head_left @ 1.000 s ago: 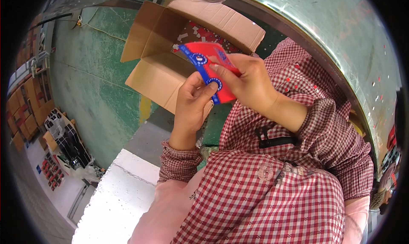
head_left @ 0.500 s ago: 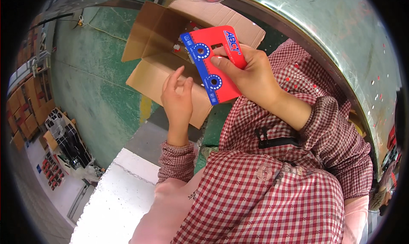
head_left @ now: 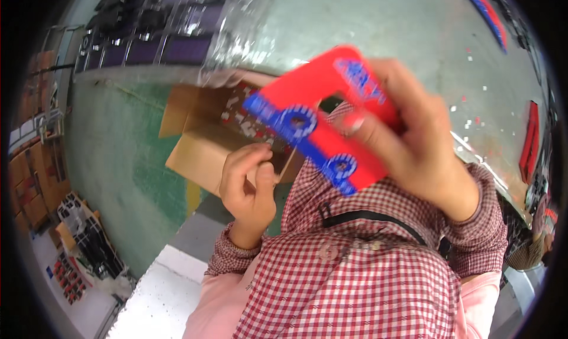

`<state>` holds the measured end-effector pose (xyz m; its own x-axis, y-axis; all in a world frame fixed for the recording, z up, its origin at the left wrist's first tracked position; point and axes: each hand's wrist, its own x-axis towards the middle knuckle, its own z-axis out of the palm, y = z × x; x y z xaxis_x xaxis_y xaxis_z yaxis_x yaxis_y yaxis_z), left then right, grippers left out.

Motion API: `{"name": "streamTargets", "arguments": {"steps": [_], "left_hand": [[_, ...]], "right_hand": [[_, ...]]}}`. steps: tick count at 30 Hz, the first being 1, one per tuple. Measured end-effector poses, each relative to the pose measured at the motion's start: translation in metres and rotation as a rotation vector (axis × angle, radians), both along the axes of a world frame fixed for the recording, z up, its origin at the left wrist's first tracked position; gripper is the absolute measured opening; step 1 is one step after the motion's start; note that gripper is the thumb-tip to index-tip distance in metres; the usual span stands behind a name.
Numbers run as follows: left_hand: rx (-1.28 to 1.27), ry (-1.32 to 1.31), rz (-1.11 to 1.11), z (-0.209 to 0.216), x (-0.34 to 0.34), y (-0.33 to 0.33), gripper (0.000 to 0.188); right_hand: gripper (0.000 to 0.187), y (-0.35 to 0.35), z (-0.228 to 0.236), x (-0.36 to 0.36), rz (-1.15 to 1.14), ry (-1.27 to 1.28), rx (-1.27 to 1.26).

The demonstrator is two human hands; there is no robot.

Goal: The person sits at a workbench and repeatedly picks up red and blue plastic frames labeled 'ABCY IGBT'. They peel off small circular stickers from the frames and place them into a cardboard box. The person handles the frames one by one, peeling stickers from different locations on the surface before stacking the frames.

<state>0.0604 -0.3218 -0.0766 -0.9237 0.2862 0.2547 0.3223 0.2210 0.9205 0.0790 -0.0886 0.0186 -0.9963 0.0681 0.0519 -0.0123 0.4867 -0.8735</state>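
A flat red panel (head_left: pixel 322 146) with a blue edge strip, two round dial holes and a rectangular cutout is tilted in front of me, slightly blurred. My right hand (head_left: pixel 414 143) grips its right side, thumb on the face and fingers behind. My left hand (head_left: pixel 248 188) is raised to the left of the panel, apart from it. Its fingers are bent, with a gap between them and the thumb, and nothing shows in it. Behind that hand stands an open cardboard box (head_left: pixel 201 155) with small red and white scraps inside.
At the right is a greenish worktop (head_left: pixel 331 19) with scattered scraps and red strips (head_left: pixel 529 140) on it. Dark parts under clear plastic (head_left: pixel 160 37) lie at the upper left. A white foam block (head_left: pixel 160 291) is at lower left; stacked cartons (head_left: pixel 35 185) stand at far left.
My right hand has moved the panel to the right and nearer to me. The left hand's fingers have bent more. The view has shifted, showing more of the worktop.
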Motion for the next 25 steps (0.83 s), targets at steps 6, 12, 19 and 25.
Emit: {"name": "streamTargets", "arguments": {"steps": [6, 12, 19, 25], "left_hand": [[-0.141, 0.504, -0.276, 0.037, -0.035, 0.072, 0.023], [-0.100, 0.451, -0.331, 0.054, -0.046, 0.123, 0.035], [0.181, 0.151, -0.329, 0.076, -0.049, 0.112, 0.027], [0.246, -0.274, -0.287, 0.085, -0.048, 0.076, 0.023]], "right_hand": [[0.030, 0.079, 0.006, -0.041, -0.084, 0.054, 0.340], [0.036, 0.095, -0.001, -0.045, -0.184, 0.464, 0.582], [0.032, 0.052, 0.016, -0.015, -0.059, 0.435, 0.484], [0.028, 0.039, 0.014, -0.011, 0.032, 0.543, 0.456]]}}
